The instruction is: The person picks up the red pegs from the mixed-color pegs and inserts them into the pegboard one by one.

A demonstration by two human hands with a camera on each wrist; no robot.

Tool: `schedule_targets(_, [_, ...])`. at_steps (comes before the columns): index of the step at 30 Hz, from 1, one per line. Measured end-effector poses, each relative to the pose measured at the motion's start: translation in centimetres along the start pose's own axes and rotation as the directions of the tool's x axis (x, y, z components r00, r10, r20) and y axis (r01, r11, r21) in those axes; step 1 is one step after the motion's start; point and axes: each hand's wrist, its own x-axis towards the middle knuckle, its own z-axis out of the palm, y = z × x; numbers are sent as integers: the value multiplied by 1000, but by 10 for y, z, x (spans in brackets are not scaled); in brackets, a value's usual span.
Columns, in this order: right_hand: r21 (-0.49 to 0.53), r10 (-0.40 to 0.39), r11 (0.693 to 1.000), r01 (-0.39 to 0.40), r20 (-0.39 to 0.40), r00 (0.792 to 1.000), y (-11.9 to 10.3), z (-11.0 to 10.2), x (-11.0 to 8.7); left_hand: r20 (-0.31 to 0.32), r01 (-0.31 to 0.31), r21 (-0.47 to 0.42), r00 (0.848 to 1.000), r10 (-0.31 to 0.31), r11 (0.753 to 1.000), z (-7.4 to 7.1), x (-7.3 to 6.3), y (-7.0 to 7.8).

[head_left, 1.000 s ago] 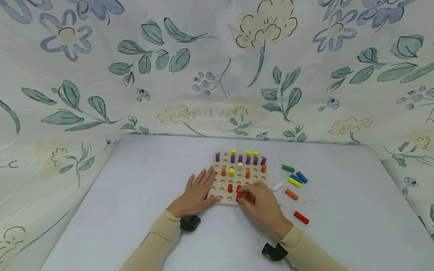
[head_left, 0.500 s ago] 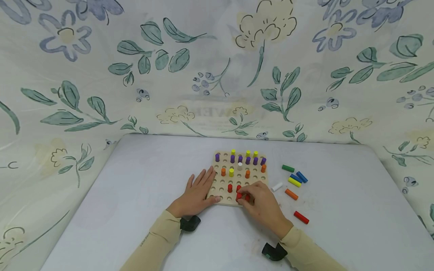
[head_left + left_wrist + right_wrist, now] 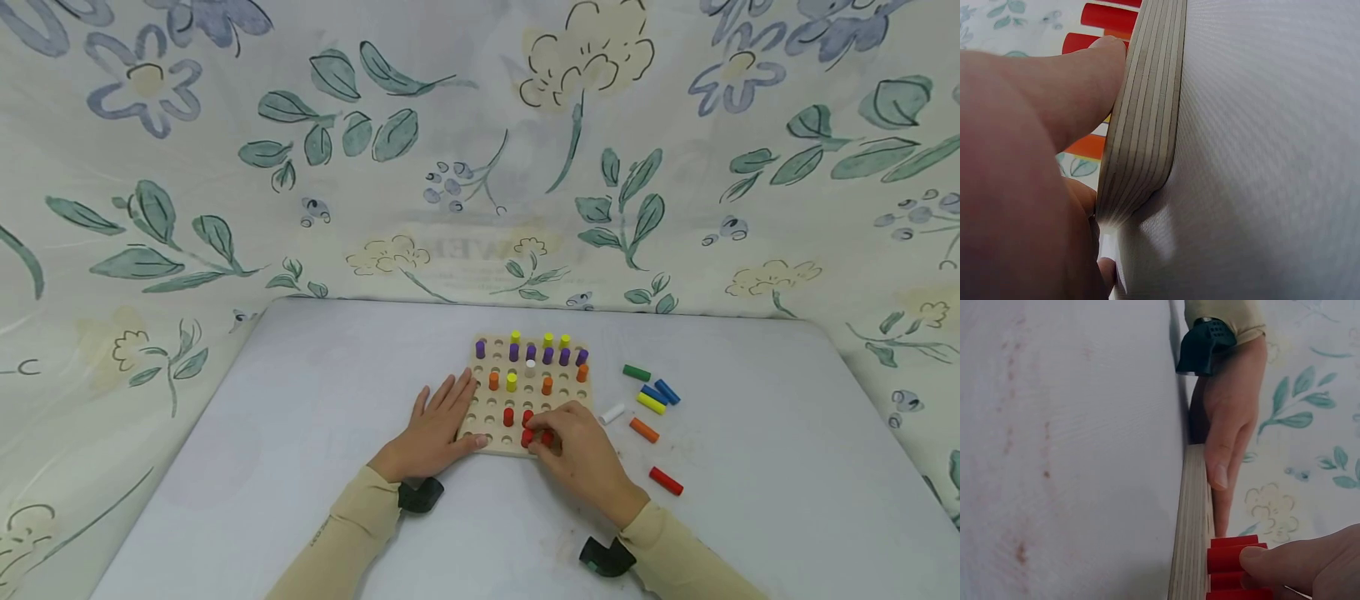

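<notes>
A square wooden pegboard (image 3: 491,400) lies on the table with rows of holes and upright coloured pegs. My left hand (image 3: 431,433) rests flat along its left side, fingers spread and thumb over the near-left corner. In the left wrist view that thumb (image 3: 1094,75) lies over the layered plywood edge (image 3: 1141,119). My right hand (image 3: 585,454) is at the board's near edge, thumb and index finger pinching a red peg (image 3: 527,438) that stands in the front row. In the right wrist view the thumb (image 3: 1272,559) touches this peg's top end. More red pegs stand close by, partly hidden by the hand.
Loose pegs lie right of the board: green (image 3: 637,372), blue (image 3: 667,392), yellow (image 3: 651,403), white (image 3: 612,414), orange (image 3: 644,430) and red (image 3: 666,481). Purple pegs (image 3: 513,352) stand toward the board's back. A floral cloth (image 3: 480,250) hangs behind the table.
The red peg at my right fingertips sits slightly lower than before, and the right thumb has shifted a little. My left hand and the board stay put.
</notes>
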Motion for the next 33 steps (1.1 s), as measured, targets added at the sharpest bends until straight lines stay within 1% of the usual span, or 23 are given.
schedule_targets(7, [57, 41, 998, -40, -8, 999, -3, -11, -1, 0, -4, -12, 1000, 4, 1000, 0, 0, 1])
schedule_targets(10, [51, 59, 997, -59, -13, 998, -4, -16, -1, 0, -5, -17, 1000, 5, 1000, 0, -1, 1])
schedule_targets(14, [61, 65, 996, -63, -37, 997, -2, -22, -1, 6, 1, -13, 1000, -1, 1000, -1, -1, 1])
schedule_targets(18, [99, 64, 993, -57, -69, 996, 4, -28, -4, 11, 7, -5, 1000, -7, 1000, 0, 0, 1])
schedule_targets(26, [85, 75, 994, -64, -125, 989, 10, -39, -8, 13, 7, 5, 1000, -7, 1000, 0, 1, -1])
schedule_targets(33, [72, 68, 996, -58, -145, 987, 13, -48, -13, 15, 13, -1, 1000, -13, 1000, 0, 1, 0])
